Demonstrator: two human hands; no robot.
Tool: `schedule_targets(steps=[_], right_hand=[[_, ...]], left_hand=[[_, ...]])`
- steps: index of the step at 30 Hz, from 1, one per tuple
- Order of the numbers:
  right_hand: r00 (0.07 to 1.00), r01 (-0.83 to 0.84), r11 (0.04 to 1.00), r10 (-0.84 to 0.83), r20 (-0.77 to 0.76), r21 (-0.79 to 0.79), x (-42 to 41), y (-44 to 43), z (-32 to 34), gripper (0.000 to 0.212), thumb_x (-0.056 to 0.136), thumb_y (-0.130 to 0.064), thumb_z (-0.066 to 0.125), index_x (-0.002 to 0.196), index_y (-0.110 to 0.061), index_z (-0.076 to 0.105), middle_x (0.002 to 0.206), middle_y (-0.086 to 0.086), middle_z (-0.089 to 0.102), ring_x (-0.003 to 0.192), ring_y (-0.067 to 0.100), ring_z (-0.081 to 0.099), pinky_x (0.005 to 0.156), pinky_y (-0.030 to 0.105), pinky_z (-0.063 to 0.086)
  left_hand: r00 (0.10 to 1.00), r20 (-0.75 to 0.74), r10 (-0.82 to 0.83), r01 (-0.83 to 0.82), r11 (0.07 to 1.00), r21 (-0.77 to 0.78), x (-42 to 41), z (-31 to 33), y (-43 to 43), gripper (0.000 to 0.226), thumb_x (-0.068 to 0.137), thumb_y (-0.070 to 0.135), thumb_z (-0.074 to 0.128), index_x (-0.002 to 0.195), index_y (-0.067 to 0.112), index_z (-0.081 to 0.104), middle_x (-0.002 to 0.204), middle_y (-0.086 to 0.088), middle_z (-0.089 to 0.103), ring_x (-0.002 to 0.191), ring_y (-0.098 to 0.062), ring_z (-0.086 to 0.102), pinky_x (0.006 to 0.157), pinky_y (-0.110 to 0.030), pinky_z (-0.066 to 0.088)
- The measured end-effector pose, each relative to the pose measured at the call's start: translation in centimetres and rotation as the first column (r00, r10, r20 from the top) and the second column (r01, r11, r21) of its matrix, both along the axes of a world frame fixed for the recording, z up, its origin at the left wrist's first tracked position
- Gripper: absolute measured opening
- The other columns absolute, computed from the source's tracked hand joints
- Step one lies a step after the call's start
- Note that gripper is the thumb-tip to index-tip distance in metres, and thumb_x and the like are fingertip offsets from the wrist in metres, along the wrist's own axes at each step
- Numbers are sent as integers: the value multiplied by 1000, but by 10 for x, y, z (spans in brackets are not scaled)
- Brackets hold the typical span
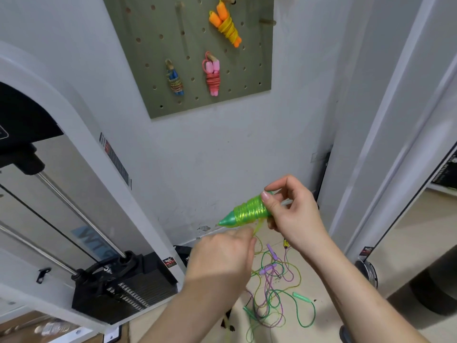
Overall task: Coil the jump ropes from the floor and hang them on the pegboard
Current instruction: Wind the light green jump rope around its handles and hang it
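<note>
The right hand [294, 214] held a bundled jump rope with glossy green plastic handles [248, 212] at chest height in front of the white wall, its grip pinching the wound end between thumb and fingers. Translucent yellow-green cord was already wrapped in tight turns around the handles, leaving one pointed tip bare. The left hand [222, 258] sat just below, its grip pressed together on the loose tail of cord [258, 225] running down from the bundle; this looked like the last stretch of winding.

Above, the olive-green pegboard [193, 53] already carried three coiled ropes on wooden pegs: an orange-and-yellow one [226, 23], a pink one [212, 74] and a blue one [175, 80]. A bare peg [267, 21] stuck out at the upper right. On the tiled floor [346, 313] below the hands lay a tangle of green, purple and yellowish ropes [274, 293], still to be coiled.

The chief risk seemed to be slack: if the left hand eased its pull before the tail was tucked, the slick turns could slide off the tapered handle and unspool. The trailing cord also appeared to run toward the floor pile, so a snag there could jerk the bundle loose. Without a loop left free, hanging it would be awkward.
</note>
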State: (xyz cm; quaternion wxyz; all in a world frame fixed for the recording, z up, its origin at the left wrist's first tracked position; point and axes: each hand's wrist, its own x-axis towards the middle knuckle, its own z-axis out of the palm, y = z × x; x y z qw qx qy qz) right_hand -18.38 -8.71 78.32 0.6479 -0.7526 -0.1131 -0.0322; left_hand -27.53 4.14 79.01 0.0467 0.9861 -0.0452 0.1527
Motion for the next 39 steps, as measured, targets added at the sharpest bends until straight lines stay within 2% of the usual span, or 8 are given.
schedule_targets(steps=[5,11,16,21,24,29,33,39], right_hand=[[982,-27,946,86,171,-322,-2,-1,-2,13,86,-18,69,85,-26,60,74,-1,58,53,8,52,55,20,37],[939,-314,937,330,94,-154,-12,-5,24,11,89,-12,66,89,-24,69,76,-5,59,46,3,45,48,11,32],[909,-400,893,415,-31,205,-15,-10,37,9,89,-7,61,93,-5,69,60,-4,52,36,10,37,38,15,27],[903,-247,768,404,-148,591,-13,-3,28,16,80,-15,59,91,-4,62,70,12,56,34,12,37,33,14,27],[943,-110,807,269,-197,580,-8,-2,20,7,88,-7,59,95,-7,59,72,9,59,39,17,48,36,19,38],[996,40,962,-17,-85,272,-11,1,4,11,92,-4,60,93,-14,57,77,9,55,44,20,57,42,27,46],[955,161,970,-106,277,-181,-9,0,-9,16,89,-14,65,90,-27,55,80,-2,57,63,23,62,60,29,48],[945,-43,957,132,298,-288,-13,-11,2,15,87,-13,67,89,-27,62,73,-12,58,60,6,57,59,20,41]], left_hand=[[975,121,-188,175,979,108,7,17,27,37,81,44,42,61,21,63,52,5,55,45,-18,56,39,-22,38],[971,-34,-235,198,882,-428,28,45,61,19,79,52,64,85,36,71,73,9,68,72,-6,62,68,-32,50],[931,-117,-345,45,427,-903,31,34,41,29,85,30,55,61,14,62,48,6,56,46,-6,49,50,-18,39],[945,-131,-301,-121,51,-991,31,-1,19,37,95,35,48,67,13,57,43,2,45,36,-6,36,41,-18,22],[955,-222,-196,-179,216,-960,21,-14,4,33,103,26,35,81,11,54,45,3,44,40,-8,33,45,-21,27],[996,-81,33,-53,965,-257,7,-8,0,21,101,34,33,105,29,53,79,4,63,76,-20,61,64,-33,43],[996,54,-66,59,990,129,5,2,9,29,82,35,43,62,22,59,49,5,53,40,-19,54,35,-23,33],[989,70,-128,142,953,-267,15,26,38,31,81,50,54,80,26,73,68,7,66,65,-9,60,58,-27,47]])
